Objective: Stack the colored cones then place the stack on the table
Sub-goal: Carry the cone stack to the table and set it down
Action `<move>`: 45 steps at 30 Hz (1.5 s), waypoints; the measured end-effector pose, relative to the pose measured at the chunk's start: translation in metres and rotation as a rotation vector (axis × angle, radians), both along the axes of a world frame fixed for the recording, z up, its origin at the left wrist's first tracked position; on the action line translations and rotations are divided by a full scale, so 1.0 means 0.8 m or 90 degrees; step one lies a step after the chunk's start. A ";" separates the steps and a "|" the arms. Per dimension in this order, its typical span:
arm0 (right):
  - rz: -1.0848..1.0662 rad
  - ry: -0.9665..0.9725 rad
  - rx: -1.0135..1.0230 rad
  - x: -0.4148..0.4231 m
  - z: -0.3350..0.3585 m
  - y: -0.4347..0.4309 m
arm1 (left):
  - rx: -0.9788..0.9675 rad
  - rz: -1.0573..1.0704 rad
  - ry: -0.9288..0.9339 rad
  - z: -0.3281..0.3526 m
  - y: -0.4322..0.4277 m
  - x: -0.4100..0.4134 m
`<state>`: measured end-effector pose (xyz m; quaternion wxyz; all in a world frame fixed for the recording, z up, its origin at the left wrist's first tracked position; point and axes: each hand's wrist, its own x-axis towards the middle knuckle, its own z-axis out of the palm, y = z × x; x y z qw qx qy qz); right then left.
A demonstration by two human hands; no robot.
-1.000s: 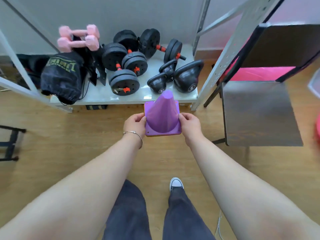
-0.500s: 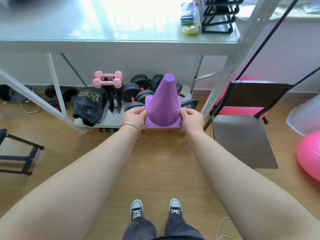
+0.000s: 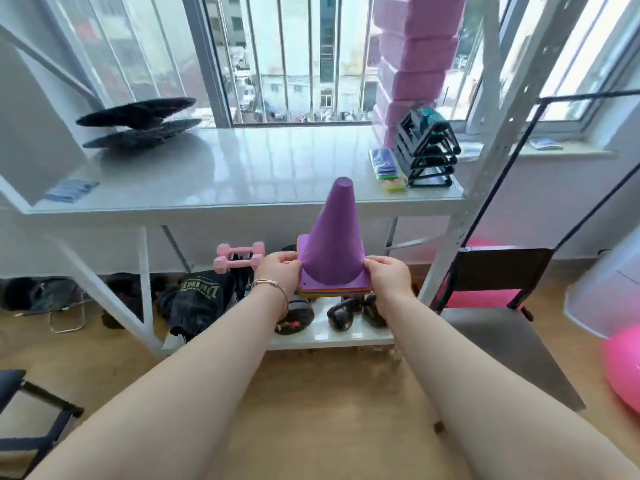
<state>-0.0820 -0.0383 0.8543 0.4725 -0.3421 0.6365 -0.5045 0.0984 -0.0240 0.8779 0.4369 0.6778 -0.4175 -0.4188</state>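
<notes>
I hold a stack of colored cones (image 3: 333, 244) upright in the air, in front of the white table (image 3: 242, 188) and below its top. A purple cone is outermost; thin coloured base edges of the cones beneath show under it. My left hand (image 3: 279, 270) grips the left side of the base, a bracelet on its wrist. My right hand (image 3: 388, 274) grips the right side. The tip of the stack reaches up past the table's front edge.
On the table: black discs (image 3: 138, 123) at the left, a black rack (image 3: 427, 150), pink blocks (image 3: 412, 60) and coloured packets (image 3: 389, 173) at the right. Below sit pink dumbbells (image 3: 239, 259), black weights and a bag. A chair (image 3: 498, 327) and pink ball (image 3: 623, 365) stand to the right.
Both hands have lifted the cone stack from near the low shelf up toward table height. My view has tilted upward, so the tabletop and window now show.
</notes>
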 end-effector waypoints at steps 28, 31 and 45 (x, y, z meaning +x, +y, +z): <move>0.062 0.047 -0.096 0.065 0.086 -0.274 | -0.065 0.048 -0.020 0.088 -0.267 0.072; 0.063 0.042 -0.108 0.056 0.096 -0.330 | -0.068 0.048 -0.022 0.070 -0.338 0.072; 0.102 0.075 -0.042 0.042 0.070 -0.490 | -0.079 0.064 -0.076 0.072 -0.461 0.036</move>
